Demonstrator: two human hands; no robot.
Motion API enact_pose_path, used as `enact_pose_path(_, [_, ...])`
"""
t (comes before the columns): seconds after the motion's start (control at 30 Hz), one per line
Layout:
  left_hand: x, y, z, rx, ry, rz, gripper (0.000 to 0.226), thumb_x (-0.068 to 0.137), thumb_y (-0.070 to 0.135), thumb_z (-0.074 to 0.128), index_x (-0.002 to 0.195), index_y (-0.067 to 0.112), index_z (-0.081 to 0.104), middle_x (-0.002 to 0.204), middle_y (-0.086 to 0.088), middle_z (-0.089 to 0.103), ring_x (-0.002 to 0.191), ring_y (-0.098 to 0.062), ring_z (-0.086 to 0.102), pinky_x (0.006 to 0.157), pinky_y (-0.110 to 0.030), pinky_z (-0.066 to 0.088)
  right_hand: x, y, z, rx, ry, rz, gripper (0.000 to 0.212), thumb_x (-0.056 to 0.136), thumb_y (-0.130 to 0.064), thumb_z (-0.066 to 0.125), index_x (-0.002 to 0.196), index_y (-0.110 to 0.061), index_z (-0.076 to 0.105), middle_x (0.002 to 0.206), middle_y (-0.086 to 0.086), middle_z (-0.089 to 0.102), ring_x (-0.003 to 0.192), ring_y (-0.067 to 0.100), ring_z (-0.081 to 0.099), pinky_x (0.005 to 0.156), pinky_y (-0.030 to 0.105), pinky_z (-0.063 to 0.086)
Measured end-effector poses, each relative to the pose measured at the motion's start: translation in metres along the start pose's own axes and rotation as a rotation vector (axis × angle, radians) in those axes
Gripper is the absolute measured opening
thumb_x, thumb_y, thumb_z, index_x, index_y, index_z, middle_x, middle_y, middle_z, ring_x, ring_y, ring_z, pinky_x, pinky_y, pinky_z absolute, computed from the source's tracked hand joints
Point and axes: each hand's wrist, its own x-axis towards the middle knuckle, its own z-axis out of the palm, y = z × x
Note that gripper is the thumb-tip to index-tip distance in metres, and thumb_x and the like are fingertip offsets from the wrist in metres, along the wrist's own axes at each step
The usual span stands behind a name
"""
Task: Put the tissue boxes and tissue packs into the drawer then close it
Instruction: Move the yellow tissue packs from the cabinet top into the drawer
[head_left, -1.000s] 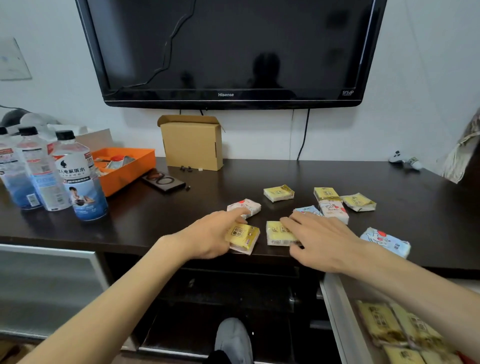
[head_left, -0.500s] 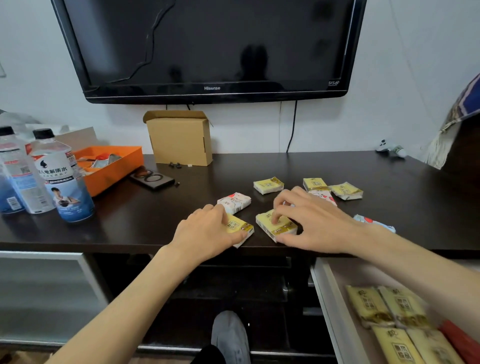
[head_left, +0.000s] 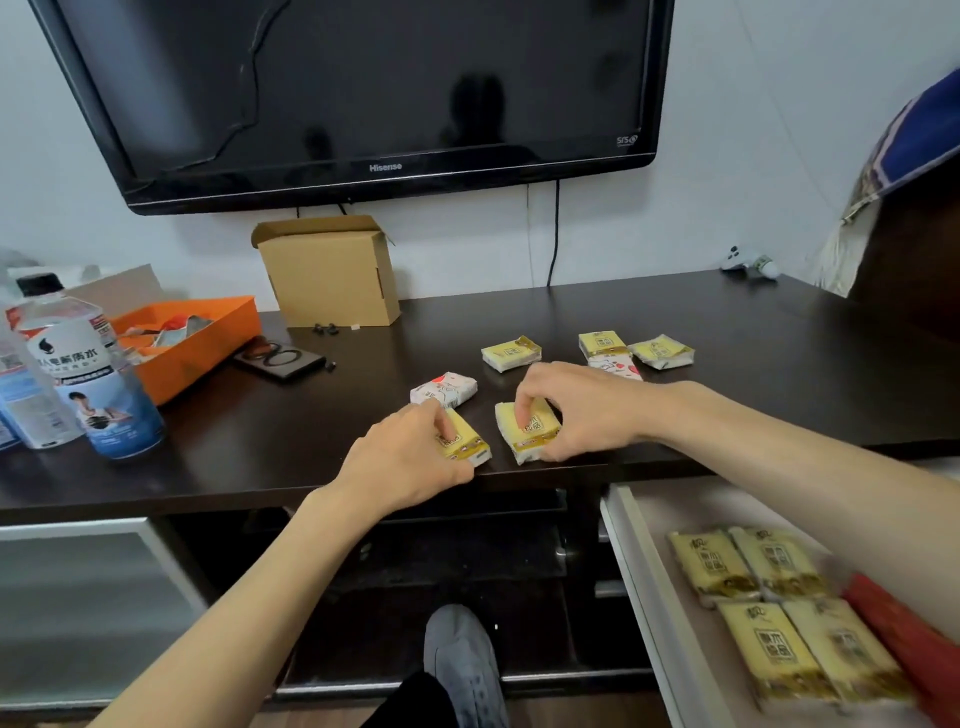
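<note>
Small tissue packs lie on the dark TV cabinet top (head_left: 519, 317). My left hand (head_left: 410, 457) grips a yellow pack (head_left: 465, 441) at the front edge. Beside it my right hand (head_left: 582, 410) pinches a second yellow pack (head_left: 530, 431), tilted up on its edge. A white-and-red pack (head_left: 444, 389) sits just behind my left hand. Further back are three yellow packs (head_left: 511, 353), (head_left: 602, 343), (head_left: 662, 351) and a white heart-print pack (head_left: 618, 368). The white drawer (head_left: 636, 561) is open at lower right, holding several yellow packs (head_left: 769, 603) and something red (head_left: 904, 634).
A wall-mounted TV (head_left: 363, 88) hangs above. A cardboard box (head_left: 330, 270) stands at the back, an orange tray (head_left: 192, 338) and water bottles (head_left: 78, 374) at the left, a dark flat device (head_left: 280, 358) near the tray. My grey shoe (head_left: 462, 665) is below.
Both hands have closed on the two front yellow packs. The right one has been tipped up off the surface. The view has shifted right and down, showing more of the open drawer.
</note>
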Motion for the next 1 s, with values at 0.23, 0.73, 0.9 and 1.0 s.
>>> enact_pose_path(0.23, [-0.052,0.049,0.003,-0.181,-0.028,0.229,0.059,0.048,0.073,0.061,0.096,0.041,0.048,0.093,0.02,0.062,0.086,-0.002,0.059,0.078,-0.035,0.05,-0.116,0.01,-0.017,0.082,0.119,0.035,0.064,0.071,-0.057,0.083,0.123,-0.042,0.05,0.116,-0.019,0.055,0.106,0.003,0.053,0.09,0.029,0.048])
enact_pose_path(0.73, [-0.131,0.179,0.126,0.072,-0.403,0.847,0.064,0.073,0.063,0.068,0.126,0.036,0.044,0.124,0.013,0.053,0.114,-0.012,0.048,0.094,-0.035,0.045,-0.325,0.044,0.03,-0.008,-0.125,0.266,0.085,0.069,-0.063,0.077,0.145,-0.031,0.054,0.138,-0.007,0.054,0.127,0.012,0.049,0.11,0.033,0.04])
enact_pose_path(0.9, [-0.139,0.185,0.14,0.134,-0.407,0.898,0.051,0.077,0.057,0.069,0.114,0.027,0.05,0.111,0.007,0.052,0.1,-0.016,0.051,0.083,-0.04,0.051,-0.328,0.036,0.042,-0.18,-0.188,0.195,0.075,0.071,-0.068,0.068,0.135,-0.03,0.061,0.127,-0.006,0.06,0.119,0.018,0.054,0.104,0.04,0.041])
enact_pose_path(1.0, [-0.142,0.187,0.148,0.168,-0.386,0.913,0.059,0.076,0.062,0.069,0.117,0.025,0.048,0.117,0.005,0.05,0.106,-0.017,0.047,0.084,-0.037,0.049,-0.322,0.034,0.045,-0.287,-0.253,0.169,0.077,0.072,-0.072,0.063,0.136,-0.03,0.06,0.132,-0.006,0.059,0.127,0.021,0.048,0.112,0.045,0.028])
